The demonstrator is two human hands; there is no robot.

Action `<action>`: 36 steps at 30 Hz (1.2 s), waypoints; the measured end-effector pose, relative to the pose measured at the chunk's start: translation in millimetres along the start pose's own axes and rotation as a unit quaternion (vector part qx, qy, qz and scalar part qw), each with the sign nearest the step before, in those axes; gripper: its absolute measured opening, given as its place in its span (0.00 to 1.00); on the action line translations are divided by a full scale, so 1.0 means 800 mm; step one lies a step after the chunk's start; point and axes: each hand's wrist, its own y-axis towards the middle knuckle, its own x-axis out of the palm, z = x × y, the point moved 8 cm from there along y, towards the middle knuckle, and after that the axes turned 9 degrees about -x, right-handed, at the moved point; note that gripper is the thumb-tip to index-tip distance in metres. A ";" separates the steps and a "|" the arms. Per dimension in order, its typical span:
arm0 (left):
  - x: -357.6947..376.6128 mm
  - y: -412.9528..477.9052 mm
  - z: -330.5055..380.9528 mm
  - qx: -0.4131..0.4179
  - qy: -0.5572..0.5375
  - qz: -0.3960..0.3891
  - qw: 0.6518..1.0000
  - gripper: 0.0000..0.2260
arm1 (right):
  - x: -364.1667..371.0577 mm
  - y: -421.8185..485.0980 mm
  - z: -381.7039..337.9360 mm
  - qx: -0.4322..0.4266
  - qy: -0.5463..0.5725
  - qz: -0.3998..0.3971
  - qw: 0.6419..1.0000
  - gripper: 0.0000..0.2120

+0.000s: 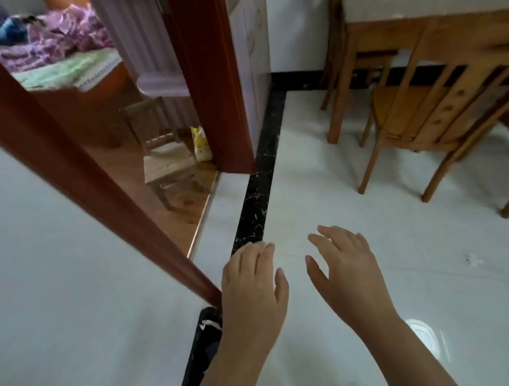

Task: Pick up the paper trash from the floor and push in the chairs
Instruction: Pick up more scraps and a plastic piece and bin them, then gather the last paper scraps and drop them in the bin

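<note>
Head view: two bare hands reach forward, palms down, over a pale tiled floor. The left hand and right hand are near each other, fingers spread, holding nothing. A small white scrap of paper lies on the floor to the right of the hands, well apart from them. Far right, a wooden chair stands beside a wooden table, its seat not fully under. Left, a red-brown door frame opens onto a room with a small stool and a yellow bag; its writing is unreadable.
</note>
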 end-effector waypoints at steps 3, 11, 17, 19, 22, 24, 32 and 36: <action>0.007 0.018 0.076 0.047 -0.009 -0.012 0.999 0.18 | -0.067 -0.013 0.057 0.032 -0.039 0.021 0.998 0.16; 0.053 0.025 0.292 0.171 -0.043 -0.040 0.983 0.18 | -0.229 -0.090 0.200 0.104 -0.117 0.104 0.982 0.15; 0.107 0.012 0.431 0.256 -0.066 -0.083 0.961 0.19 | -0.304 -0.168 0.301 0.191 -0.170 0.147 0.956 0.12; 0.128 0.013 0.466 0.276 -0.074 -0.101 0.953 0.19 | -0.323 -0.189 0.333 0.224 -0.183 0.156 0.944 0.12; 0.160 0.022 0.516 0.307 -0.080 -0.124 0.940 0.19 | -0.346 -0.206 0.381 0.259 -0.198 0.166 0.931 0.13; 0.186 0.034 0.549 0.330 -0.080 -0.133 0.931 0.19 | -0.357 -0.210 0.415 0.276 -0.205 0.173 0.923 0.13; 0.309 0.117 0.689 0.358 -0.085 -0.173 0.914 0.18 | -0.401 -0.163 0.596 0.312 -0.215 0.175 0.909 0.13; 0.364 0.155 0.758 0.347 -0.086 -0.193 0.913 0.15 | -0.430 -0.137 0.676 0.323 -0.208 0.173 0.907 0.12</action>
